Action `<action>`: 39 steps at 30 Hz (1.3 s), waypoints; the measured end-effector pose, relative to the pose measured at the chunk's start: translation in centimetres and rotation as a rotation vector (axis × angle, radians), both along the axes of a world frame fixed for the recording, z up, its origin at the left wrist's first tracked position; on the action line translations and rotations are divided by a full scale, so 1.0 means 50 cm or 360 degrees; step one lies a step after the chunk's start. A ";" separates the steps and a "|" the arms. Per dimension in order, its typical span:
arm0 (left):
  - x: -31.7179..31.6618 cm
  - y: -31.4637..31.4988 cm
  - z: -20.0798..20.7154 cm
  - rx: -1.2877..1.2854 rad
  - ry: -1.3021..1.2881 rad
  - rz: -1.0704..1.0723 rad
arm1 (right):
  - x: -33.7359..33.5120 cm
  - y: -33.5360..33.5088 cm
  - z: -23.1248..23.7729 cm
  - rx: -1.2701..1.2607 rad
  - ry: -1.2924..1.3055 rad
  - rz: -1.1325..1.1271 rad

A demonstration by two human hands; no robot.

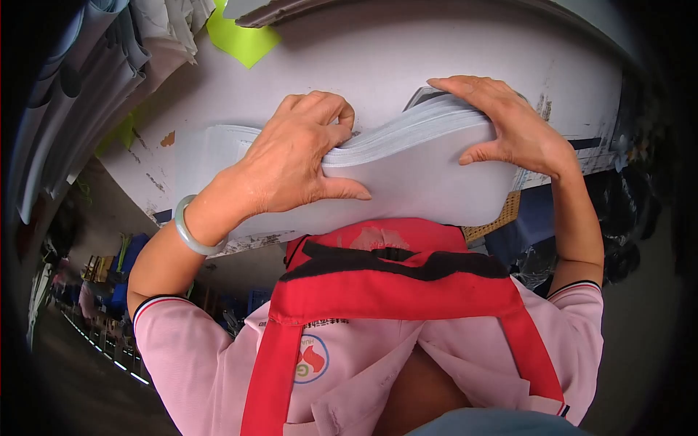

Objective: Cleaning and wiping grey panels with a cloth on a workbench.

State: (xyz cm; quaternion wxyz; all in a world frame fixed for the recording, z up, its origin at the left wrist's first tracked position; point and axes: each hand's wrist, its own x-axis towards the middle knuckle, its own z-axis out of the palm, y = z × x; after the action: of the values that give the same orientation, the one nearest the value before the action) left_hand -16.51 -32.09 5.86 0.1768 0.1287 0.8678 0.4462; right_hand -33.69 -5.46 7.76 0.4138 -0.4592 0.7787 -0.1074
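Note:
A thick stack of thin white sheets (414, 178) stands bent in a wave on the table in front of my waist. Whether the sheets are paper or cloth I cannot tell. My left hand (294, 152) grips the stack near its middle, thumb on the near face and fingers curled over the top edge. At the right end my right hand (502, 120) clasps it, with the thumb against the near face and the fingers reaching over the fanned upper edges. Part of a dark-edged object (423, 96) shows behind the stack, mostly hidden.
The white table (349, 51) has scuffed, stained patches. Bundles of grey-white sheets (94, 80) hang or lean at the left. A bright yellow-green sheet (243, 42) lies at the back. Beyond the table's near right edge are woven cane (502, 216) and dark plastic bags (622, 211).

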 end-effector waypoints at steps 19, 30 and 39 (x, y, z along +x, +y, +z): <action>0.033 -0.121 -0.075 -0.0192 -0.0999 0.0052 | 0.050 -0.058 0.090 0.0443 -0.0386 0.0262; 0.271 -0.041 0.233 -0.0405 -0.0487 0.0055 | 0.130 -0.022 0.227 0.0445 -0.0384 0.0112; 0.342 -0.093 0.390 -0.0646 -0.0103 0.0341 | 0.196 -0.049 0.427 0.0162 0.0050 0.0170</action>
State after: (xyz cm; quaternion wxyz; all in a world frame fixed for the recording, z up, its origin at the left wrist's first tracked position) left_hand 0.59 -36.76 25.37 0.1785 -0.0168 0.9424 0.2825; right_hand -23.91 -7.92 29.10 0.4295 -0.4801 0.7639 -0.0383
